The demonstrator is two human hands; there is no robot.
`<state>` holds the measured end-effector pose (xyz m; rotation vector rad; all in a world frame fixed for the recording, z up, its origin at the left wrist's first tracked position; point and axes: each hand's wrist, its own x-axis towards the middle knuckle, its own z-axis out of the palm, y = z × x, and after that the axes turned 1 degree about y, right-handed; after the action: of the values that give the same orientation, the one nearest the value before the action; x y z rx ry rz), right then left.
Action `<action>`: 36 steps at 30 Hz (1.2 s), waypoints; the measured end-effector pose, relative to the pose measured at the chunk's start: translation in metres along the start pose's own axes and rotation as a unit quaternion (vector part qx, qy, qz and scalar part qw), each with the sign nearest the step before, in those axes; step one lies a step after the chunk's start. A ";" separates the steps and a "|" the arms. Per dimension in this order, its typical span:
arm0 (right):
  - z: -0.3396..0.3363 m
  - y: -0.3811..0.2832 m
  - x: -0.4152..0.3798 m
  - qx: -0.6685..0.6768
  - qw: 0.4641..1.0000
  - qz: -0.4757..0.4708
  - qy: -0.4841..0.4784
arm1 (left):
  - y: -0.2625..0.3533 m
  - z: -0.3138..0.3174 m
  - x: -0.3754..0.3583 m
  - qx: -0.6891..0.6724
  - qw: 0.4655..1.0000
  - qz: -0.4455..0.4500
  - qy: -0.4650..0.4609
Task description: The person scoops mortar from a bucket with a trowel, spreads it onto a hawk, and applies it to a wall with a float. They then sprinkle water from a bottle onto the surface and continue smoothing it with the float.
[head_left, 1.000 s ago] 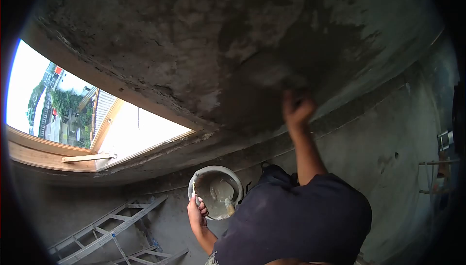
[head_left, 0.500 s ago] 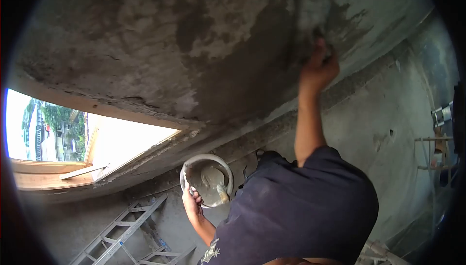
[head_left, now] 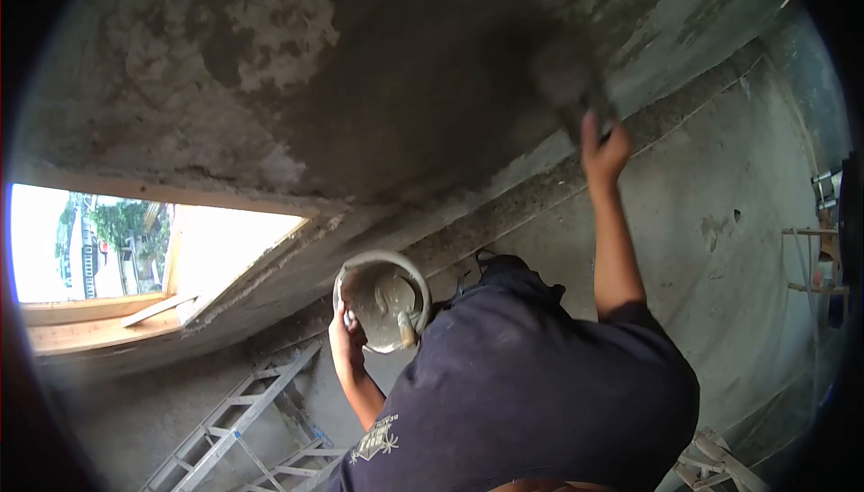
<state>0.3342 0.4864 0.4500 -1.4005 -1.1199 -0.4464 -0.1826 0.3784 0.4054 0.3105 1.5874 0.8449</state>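
Observation:
My left hand (head_left: 346, 337) grips the near left rim of a round bucket (head_left: 340, 283), which holds some grey material and a tool with a light handle (head_left: 408, 328). My right hand (head_left: 607, 152) is raised at the upper right, closed round the handle of a flat tool (head_left: 565, 78), probably a trowel. That tool is smeared by motion and lies over the damp, patchy grey plaster surface (head_left: 396, 69); whether it touches is unclear.
A window opening (head_left: 229, 244) with a wooden frame is at the left. An aluminium ladder (head_left: 236, 429) stands at the lower left. Metal framework (head_left: 814, 262) shows at the far right, and wooden pieces (head_left: 715, 463) at the lower right.
My right hand and its blurred tool have moved down and slightly right in view. The bucket in my left hand sits a little higher, and the plaster surface has shifted left.

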 end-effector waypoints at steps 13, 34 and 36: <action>0.146 -0.166 -0.116 0.077 0.974 -0.117 -0.180 | -0.028 0.011 -0.053 -0.003 0.994 0.109 -0.015; -0.519 0.052 -0.538 -0.536 0.526 0.346 -0.563 | -0.198 -0.152 -0.103 0.047 0.998 0.036 -0.028; -0.479 0.012 -0.538 -0.523 0.531 0.403 -0.531 | -0.213 -0.165 -0.104 0.051 0.999 -0.001 -0.016</action>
<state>0.2654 -0.1392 0.1001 -3.3130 -0.8238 0.7417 -0.2598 0.1085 0.3371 0.3930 1.6024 0.7556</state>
